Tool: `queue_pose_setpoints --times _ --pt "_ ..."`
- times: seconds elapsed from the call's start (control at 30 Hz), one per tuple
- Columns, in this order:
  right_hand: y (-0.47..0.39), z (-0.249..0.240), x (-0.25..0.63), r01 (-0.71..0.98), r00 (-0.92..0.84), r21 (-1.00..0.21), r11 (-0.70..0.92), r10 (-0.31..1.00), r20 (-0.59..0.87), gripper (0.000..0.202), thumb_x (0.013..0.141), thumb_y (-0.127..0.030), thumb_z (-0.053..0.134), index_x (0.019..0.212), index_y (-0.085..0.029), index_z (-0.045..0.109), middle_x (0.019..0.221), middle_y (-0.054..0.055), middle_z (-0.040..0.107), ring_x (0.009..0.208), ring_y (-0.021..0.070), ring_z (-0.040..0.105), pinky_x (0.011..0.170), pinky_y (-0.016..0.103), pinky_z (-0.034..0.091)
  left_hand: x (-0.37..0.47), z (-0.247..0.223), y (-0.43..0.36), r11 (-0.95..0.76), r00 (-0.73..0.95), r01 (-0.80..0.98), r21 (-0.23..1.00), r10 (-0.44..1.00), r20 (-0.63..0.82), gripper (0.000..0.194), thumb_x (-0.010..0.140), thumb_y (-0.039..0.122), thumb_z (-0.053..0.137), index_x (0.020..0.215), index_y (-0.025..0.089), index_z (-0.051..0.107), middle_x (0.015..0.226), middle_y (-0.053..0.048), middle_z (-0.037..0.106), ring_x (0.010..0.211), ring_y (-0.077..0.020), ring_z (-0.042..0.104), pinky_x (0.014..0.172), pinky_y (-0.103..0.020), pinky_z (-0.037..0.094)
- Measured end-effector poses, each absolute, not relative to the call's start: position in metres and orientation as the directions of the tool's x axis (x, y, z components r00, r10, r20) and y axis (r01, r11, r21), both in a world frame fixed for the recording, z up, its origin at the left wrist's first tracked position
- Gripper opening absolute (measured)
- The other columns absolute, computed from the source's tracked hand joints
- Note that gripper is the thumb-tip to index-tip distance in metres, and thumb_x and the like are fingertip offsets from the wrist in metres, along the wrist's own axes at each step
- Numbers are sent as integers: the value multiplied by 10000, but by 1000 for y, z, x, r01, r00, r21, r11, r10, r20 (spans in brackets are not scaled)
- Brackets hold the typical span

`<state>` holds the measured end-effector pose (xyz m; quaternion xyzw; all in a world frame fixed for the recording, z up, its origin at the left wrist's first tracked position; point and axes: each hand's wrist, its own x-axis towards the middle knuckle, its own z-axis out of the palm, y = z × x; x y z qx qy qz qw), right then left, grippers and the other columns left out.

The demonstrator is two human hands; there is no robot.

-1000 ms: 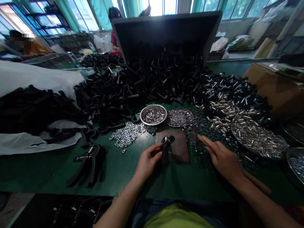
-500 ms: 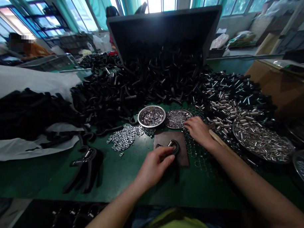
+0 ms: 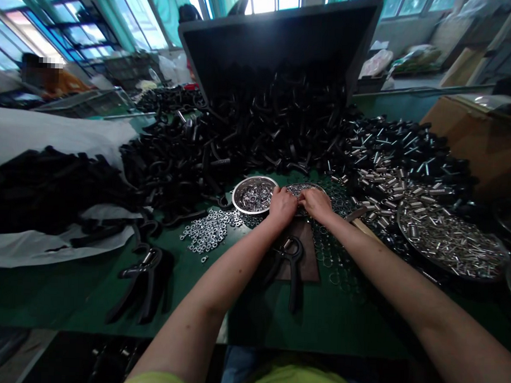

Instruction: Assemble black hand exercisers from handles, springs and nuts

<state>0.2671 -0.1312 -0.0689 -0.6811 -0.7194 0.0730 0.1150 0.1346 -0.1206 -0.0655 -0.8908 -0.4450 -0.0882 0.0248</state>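
Note:
My left hand (image 3: 284, 206) and my right hand (image 3: 317, 203) meet over the dish of small metal parts (image 3: 309, 187), fingertips pinched close together. Whatever lies between the fingers is too small to name. To the left of my left hand stands a round metal bowl (image 3: 255, 197) of shiny small pieces. Below my hands a black spring clamp (image 3: 293, 265) rests untouched on a brown square plate (image 3: 310, 255), its handles toward me. Further left, more black clamps (image 3: 145, 282) stand together on the green table.
Small metal rings (image 3: 206, 231) lie scattered left of the bowl. A hammer's wooden handle (image 3: 365, 229) is right of my right forearm. Springs (image 3: 390, 185) and a tray of metal pins (image 3: 455, 237) fill the right side. Black clamp parts (image 3: 257, 130) heap up behind, before a tilted bin (image 3: 277, 52).
My left hand has let go of the clamp on the plate and moved up to the dish beside my right hand. My right hand has shifted slightly left.

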Motion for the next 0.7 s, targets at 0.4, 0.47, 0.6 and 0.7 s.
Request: queue_pose_setpoints --times 0.4,0.47,0.6,0.7 --pt "-146 -62 283 703 69 -711 -19 997 41 211 791 -171 560 959 -151 685 852 53 718 614 136 635 642 271 496 120 -51 -124 -498 464 808 315 867 180 177 835 236 539 881 171 696 836 -85 705 823 -195 623 765 -310 391" --pt "-162 -58 280 637 25 -771 2 999 24 227 817 -207 546 1010 -147 649 825 49 711 574 123 623 586 257 499 110 -47 -135 -473 447 759 448 878 170 201 834 319 560 920 180 678 844 -48 703 753 -151 619 673 -251 410" --pt "-202 -54 266 546 -135 -836 62 991 -15 127 779 -233 604 862 -158 665 706 9 681 591 130 621 571 245 487 77 -38 -174 -168 347 423 890 938 12 280 743 419 653 782 142 643 667 -10 635 570 -100 538 532 -210 383" --pt "-220 -55 255 554 -254 -817 159 967 17 66 743 -197 630 767 -174 687 749 7 682 701 141 625 658 255 471 52 -39 -209 121 311 192 974 934 -177 308 678 425 707 733 141 601 581 23 568 480 -72 455 469 -198 338"
